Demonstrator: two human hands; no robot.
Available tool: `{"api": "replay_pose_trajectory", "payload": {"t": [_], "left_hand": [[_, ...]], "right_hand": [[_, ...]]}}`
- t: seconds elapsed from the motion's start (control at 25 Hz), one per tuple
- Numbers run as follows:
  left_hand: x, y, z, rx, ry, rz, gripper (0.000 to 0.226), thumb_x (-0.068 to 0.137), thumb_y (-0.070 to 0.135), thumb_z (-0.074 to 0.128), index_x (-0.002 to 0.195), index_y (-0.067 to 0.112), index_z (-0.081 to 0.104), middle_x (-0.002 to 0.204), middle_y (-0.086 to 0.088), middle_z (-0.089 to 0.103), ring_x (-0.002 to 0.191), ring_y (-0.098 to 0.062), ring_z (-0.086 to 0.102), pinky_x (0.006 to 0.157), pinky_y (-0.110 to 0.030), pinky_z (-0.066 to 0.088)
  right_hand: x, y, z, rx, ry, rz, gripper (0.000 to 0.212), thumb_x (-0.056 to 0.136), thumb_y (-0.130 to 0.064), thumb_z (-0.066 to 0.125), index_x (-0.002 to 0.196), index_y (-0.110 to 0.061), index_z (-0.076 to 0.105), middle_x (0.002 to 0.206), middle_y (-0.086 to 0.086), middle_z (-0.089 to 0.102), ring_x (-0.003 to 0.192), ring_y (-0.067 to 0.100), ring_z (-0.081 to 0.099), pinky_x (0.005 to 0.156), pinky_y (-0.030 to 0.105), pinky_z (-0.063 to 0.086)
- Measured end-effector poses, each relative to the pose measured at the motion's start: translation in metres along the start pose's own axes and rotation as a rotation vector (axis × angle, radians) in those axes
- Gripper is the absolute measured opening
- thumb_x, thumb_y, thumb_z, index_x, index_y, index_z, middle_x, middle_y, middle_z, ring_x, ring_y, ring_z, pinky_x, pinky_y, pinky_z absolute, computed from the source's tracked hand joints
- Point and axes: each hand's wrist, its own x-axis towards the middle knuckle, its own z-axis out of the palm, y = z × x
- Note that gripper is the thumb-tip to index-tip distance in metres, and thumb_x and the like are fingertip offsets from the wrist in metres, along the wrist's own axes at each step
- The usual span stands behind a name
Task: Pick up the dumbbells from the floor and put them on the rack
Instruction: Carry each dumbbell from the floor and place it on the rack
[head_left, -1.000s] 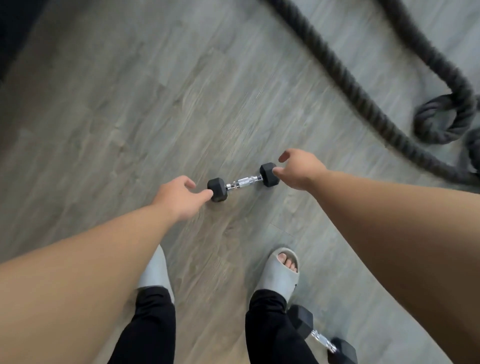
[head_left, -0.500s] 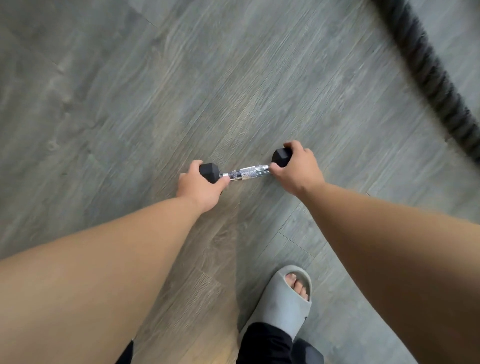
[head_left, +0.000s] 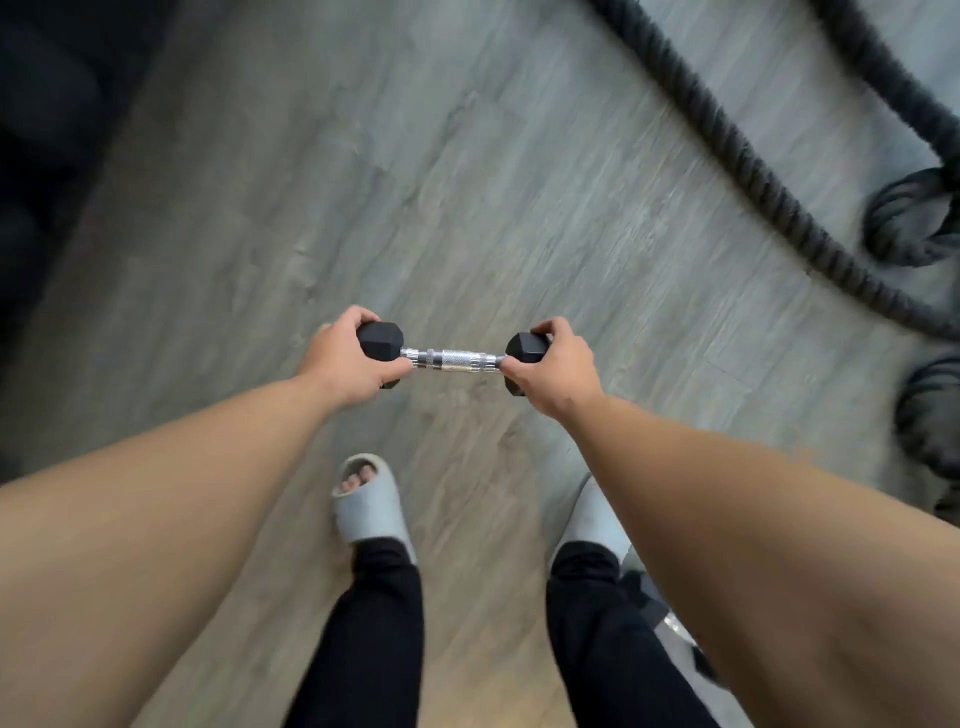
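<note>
item: dumbbell (head_left: 453, 359), small, black hex heads, knurled chrome handle. location: lifted clear of the floor (head_left: 467, 182), out in front of my body, above and ahead of my two grey slides.

long axis: runs left to right across the view, close to level, handle bare in the middle.

left hand (head_left: 349, 362): wrapped over the left head, fingers curled round its far side, thumb reaching in onto the handle end. grip closed and carrying.

right hand (head_left: 555, 370): wrapped over the right head in the same way, thumb at the other handle end. grip closed and carrying.

relation that matters: i hold one end in each hand, neither nearer than the other, so the weight is shared and the bar sits square to my chest. i judge any turn toward the rack will swing both ends together.

second dumbbell (head_left: 670, 618): on the floor by my right foot, mostly hidden behind my right forearm; only a dark head and a glint of chrome show. not yet collected.

battle rope (head_left: 753, 171): thick, black, lying across the floor ahead and to the right, coiled near the right edge. well apart from the load, but i judge it a trip hazard.

rack: not in view; i cannot tell which way it lies.
</note>
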Motion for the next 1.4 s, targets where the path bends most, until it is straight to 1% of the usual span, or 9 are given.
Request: {"api": "replay_pose_trajectory", "payload": {"t": [0.16,0.28,0.44,0.56,0.8,0.92,1.04,1.16,1.4], "left_hand": [[-0.082,0.027,-0.16,0.101,0.074,0.07,0.054,0.063,0.039,0.092,0.106,0.032,0.06,0.111,-0.005,0.066,0.091,-0.023,0.063,0.065,-0.027,0.044],[-0.14,0.045,-0.256,0.106,0.124,0.134,0.055,0.062,0.042,0.091,0.106,0.034,0.058,0.111,-0.003,0.065,0.092,-0.021,0.063,0.061,-0.022,0.041],[-0.207,0.067,-0.348,0.083,0.183,0.266,0.058,0.059,0.048,0.09,0.106,0.036,0.058,0.109,0.0,0.064,0.094,-0.019,0.063,0.064,-0.022,0.045],[-0.248,0.079,-0.405,0.067,0.216,0.372,0.058,0.059,0.048,0.089,0.107,0.037,0.058,0.108,0.001,0.062,0.093,-0.017,0.062,0.063,-0.019,0.043],[-0.335,0.063,-0.485,0.139,0.277,0.508,0.059,0.06,0.053,0.088,0.109,0.04,0.058,0.107,0.004,0.062,0.094,-0.014,0.062,0.073,-0.025,0.046],[-0.376,0.024,-0.505,0.151,0.322,0.517,0.063,0.06,0.053,0.087,0.114,0.038,0.058,0.113,0.0,0.063,0.097,-0.017,0.062,0.081,-0.029,0.048],[-0.411,-0.03,-0.516,0.136,0.376,0.465,0.089,0.057,0.059,0.085,0.135,0.032,0.052,0.125,0.002,0.057,0.101,-0.015,0.059,0.077,-0.024,0.045],[-0.44,-0.083,-0.536,0.141,0.397,0.384,0.108,0.057,0.06,0.088,0.147,0.021,0.044,0.132,0.002,0.054,0.105,-0.013,0.052,0.084,-0.026,0.041],[-0.457,-0.168,-0.593,0.128,0.379,0.325,0.083,0.051,0.063,0.091,0.116,0.028,0.052,0.108,0.012,0.058,0.088,-0.003,0.059,0.063,-0.022,0.044]], "right_hand": [[-0.118,-0.111,-0.003,0.126,0.017,-0.048,0.055,0.075,-0.031,0.088,0.115,-0.019,0.053,0.121,0.012,0.056,0.068,0.004,0.059,0.036,0.011,0.04],[-0.192,-0.191,-0.021,0.126,0.039,-0.128,0.057,0.073,-0.035,0.087,0.117,-0.02,0.054,0.12,0.009,0.057,0.081,0.016,0.062,0.043,0.016,0.041],[-0.27,-0.269,-0.05,0.16,0.079,-0.216,0.058,0.07,-0.036,0.089,0.113,-0.021,0.054,0.117,0.009,0.058,0.071,0.015,0.065,0.045,0.023,0.049],[-0.331,-0.31,-0.062,0.188,0.157,-0.27,0.059,0.068,-0.038,0.089,0.113,-0.023,0.053,0.118,0.009,0.056,0.079,0.022,0.066,0.05,0.03,0.053],[-0.436,-0.339,-0.041,0.28,0.237,-0.319,0.062,0.064,-0.04,0.09,0.111,-0.023,0.053,0.119,0.01,0.057,0.092,0.028,0.069,0.069,0.047,0.065],[-0.478,-0.34,-0.011,0.29,0.203,-0.354,0.065,0.065,-0.039,0.09,0.113,-0.021,0.052,0.119,0.012,0.058,0.087,0.028,0.069,0.064,0.048,0.065],[-0.515,-0.34,0.023,0.264,0.155,-0.379,0.067,0.064,-0.038,0.09,0.116,-0.02,0.051,0.121,0.011,0.058,0.076,0.025,0.068,0.057,0.047,0.065],[-0.559,-0.341,0.063,0.211,0.13,-0.401,0.064,0.063,-0.038,0.089,0.112,-0.019,0.052,0.119,0.01,0.056,0.073,0.026,0.068,0.055,0.048,0.064],[-0.603,-0.363,0.154,0.208,0.064,-0.374,0.063,0.067,-0.039,0.088,0.112,-0.021,0.048,0.122,0.007,0.048,0.075,0.023,0.065,0.05,0.039,0.062]]}}
